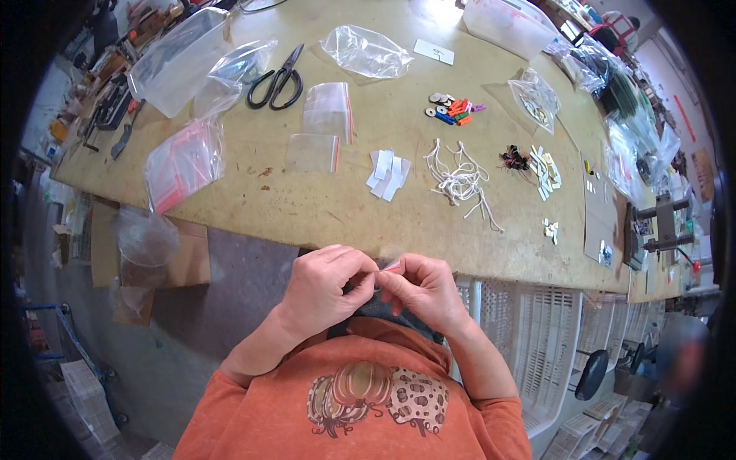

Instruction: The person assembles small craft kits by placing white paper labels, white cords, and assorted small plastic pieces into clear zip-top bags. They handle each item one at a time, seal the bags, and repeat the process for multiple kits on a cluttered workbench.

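So my left fingers (371, 274) and right fingers (394, 284) are both pinching a little clear bag with a red strip (392, 267), right by the near edge of the table (299, 201). Just past that I've got white paper slips (389, 175) and tangled white cords (458, 178), with black-handled scissors (277, 88) farther back on the left, beside more red-edged bags (328, 107).

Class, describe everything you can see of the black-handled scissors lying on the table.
The scissors have two large, rounded black handle loops and dark, metallic-looking blades that look nearly closed. They lie flat on the worktable, tips pointing away from the person, slightly right. Nothing holds them; whether the clear bag to their left touches a loop is unclear.
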The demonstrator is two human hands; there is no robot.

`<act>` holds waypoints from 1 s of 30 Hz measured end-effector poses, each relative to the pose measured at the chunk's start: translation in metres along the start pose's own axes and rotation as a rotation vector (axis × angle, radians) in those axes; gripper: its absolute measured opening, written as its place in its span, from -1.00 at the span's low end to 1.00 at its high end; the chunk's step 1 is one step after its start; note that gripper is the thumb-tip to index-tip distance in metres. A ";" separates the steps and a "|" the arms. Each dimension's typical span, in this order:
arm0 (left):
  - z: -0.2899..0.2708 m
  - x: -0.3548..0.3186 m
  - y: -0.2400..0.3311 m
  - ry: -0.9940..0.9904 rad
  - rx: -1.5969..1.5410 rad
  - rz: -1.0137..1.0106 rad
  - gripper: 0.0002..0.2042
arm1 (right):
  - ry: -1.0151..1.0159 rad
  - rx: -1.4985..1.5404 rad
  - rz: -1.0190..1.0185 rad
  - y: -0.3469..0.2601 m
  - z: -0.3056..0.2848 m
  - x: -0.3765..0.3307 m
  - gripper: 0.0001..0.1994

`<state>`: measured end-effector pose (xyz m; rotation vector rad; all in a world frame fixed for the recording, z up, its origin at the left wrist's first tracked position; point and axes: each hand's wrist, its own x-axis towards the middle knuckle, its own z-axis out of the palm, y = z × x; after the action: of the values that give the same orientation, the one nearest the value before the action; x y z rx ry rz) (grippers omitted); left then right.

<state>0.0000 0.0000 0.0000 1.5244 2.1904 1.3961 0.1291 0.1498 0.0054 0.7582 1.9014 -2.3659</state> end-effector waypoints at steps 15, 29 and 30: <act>-0.023 0.003 -0.007 -0.164 -0.067 0.212 -0.90 | -0.157 0.183 0.228 -0.015 -0.008 0.019 -0.72; -0.013 -0.011 -0.042 0.150 -0.006 0.066 -0.86 | 0.427 -1.116 -0.308 -0.038 -0.030 0.106 -0.70; -0.012 -0.012 -0.045 0.155 -0.010 0.073 -0.86 | 0.412 -1.091 -0.284 -0.038 -0.030 0.105 -0.71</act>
<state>-0.0310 -0.0193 -0.0309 1.5556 2.2308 1.5961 0.0355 0.2171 -0.0033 0.8731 3.0778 -0.8868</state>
